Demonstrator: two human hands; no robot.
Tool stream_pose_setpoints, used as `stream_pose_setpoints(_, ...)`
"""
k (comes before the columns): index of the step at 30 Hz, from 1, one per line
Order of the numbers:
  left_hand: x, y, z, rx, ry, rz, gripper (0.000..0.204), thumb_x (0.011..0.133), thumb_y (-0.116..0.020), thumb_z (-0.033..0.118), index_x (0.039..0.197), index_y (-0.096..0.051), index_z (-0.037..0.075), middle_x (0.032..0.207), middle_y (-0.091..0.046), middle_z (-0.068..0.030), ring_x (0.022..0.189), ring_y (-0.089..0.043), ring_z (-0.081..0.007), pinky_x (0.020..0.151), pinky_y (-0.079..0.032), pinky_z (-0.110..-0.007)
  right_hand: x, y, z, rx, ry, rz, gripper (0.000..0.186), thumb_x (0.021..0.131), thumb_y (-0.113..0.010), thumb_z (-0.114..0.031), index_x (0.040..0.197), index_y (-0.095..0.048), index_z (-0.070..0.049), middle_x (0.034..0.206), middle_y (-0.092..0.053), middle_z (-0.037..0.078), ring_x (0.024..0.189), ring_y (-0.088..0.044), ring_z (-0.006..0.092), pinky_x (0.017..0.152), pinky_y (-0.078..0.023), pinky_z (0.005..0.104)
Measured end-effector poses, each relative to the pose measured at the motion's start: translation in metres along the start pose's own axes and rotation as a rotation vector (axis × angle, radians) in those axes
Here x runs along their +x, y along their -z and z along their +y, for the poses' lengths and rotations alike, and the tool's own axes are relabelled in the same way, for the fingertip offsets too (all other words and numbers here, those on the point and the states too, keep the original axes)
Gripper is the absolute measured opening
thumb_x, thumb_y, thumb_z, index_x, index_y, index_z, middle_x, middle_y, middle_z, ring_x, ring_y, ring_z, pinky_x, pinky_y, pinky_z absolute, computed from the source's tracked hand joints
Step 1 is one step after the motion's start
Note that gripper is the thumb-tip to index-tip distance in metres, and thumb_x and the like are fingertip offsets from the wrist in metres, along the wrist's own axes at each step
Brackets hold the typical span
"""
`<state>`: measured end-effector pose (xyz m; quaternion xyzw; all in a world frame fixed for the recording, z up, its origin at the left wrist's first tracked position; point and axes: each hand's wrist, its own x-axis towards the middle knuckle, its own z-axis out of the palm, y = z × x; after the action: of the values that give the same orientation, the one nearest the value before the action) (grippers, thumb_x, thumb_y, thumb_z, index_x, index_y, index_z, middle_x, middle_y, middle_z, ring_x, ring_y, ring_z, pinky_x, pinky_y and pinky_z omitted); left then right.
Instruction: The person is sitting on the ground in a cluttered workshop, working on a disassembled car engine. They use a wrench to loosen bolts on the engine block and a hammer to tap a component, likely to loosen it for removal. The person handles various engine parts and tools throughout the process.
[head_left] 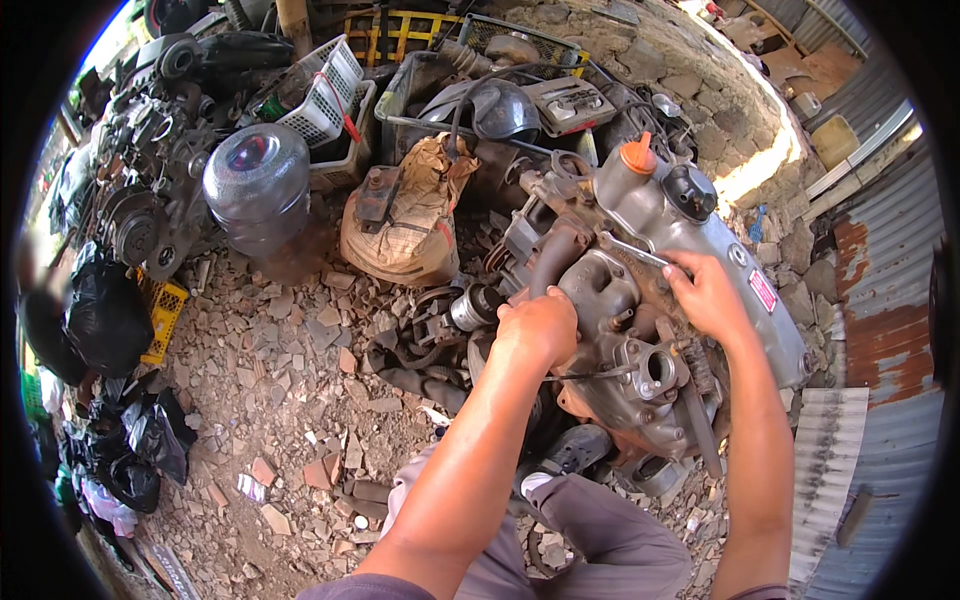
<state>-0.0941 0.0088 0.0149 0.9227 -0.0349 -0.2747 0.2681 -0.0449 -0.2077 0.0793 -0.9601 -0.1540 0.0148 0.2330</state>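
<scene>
Currently I see right hand [708, 292] gripping slim silver metal wrench [630, 250] on grimy grey cast-metal engine [640, 300], at 1 o'clock of frame centre. Left hand [540, 325] closed, pressing manifold at 3 o'clock of centre. I judge fastener work under way; manifold, orange filler cap [638, 155] not yet off. Engine sits on brick rubble [290, 400].

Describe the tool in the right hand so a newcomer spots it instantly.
Start at the big grey car engine lying on the rubble, below its orange filler cap. The right hand grips a slim silver metal wrench angled up-left across the engine. It is the only bright, shiny bar among dull, grimy castings.
</scene>
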Motion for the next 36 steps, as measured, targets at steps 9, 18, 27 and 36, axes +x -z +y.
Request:
stream_pose_setpoints(9, -0.004, 0.005, 0.001, -0.046, -0.011, -0.004, 0.069, 0.093, -0.061, 0.029, 0.144, -0.033, -0.007, 0.125, -0.062, -0.0219, 0.120, -0.058, -0.0355, 0.106, -0.035, -0.054, 0.046, 0.010, -0.062, -0.359, 0.021, -0.082, 0.029, 0.086, -0.061, -0.019, 0.108, -0.070, -0.001, 0.094, -0.068, 0.026, 0.093, -0.066, 0.0403, 0.083, -0.051, 0.0436)
stream_pose_setpoints(18, -0.001, 0.002, -0.005, -0.057, -0.024, -0.003, 0.069, 0.093, -0.062, 0.032, 0.142, -0.035, -0.007, 0.134, -0.054, -0.0249, 0.132, -0.046, -0.0378, 0.110, -0.033, -0.055, 0.079, -0.008, -0.102, -0.740, 0.092, -0.166, 0.019, 0.078, -0.058, -0.015, 0.087, -0.072, -0.006, 0.086, -0.069, 0.022, 0.087, -0.067, 0.0400, 0.077, -0.053, 0.0472)
stream_pose_setpoints(27, -0.003, 0.005, -0.007, -0.074, -0.052, -0.001, 0.069, 0.092, -0.062, 0.036, 0.142, -0.036, -0.005, 0.132, -0.055, -0.0245, 0.128, -0.050, -0.0372, 0.107, -0.036, -0.055, 0.118, -0.005, -0.091, -0.712, -0.029, -0.247, 0.022, 0.075, -0.057, -0.009, 0.090, -0.073, -0.004, 0.092, -0.070, 0.022, 0.089, -0.068, 0.0382, 0.079, -0.054, 0.0439)
stream_pose_setpoints(36, -0.003, 0.002, -0.010, -0.050, -0.032, 0.005, 0.068, 0.094, -0.060, 0.037, 0.142, -0.036, -0.003, 0.132, -0.056, -0.0234, 0.125, -0.053, -0.0370, 0.106, -0.036, -0.056, 0.104, -0.010, -0.089, -0.548, -0.001, -0.236, 0.020, 0.077, -0.060, -0.007, 0.092, -0.072, 0.000, 0.096, -0.069, 0.025, 0.093, -0.067, 0.0376, 0.082, -0.053, 0.0431)
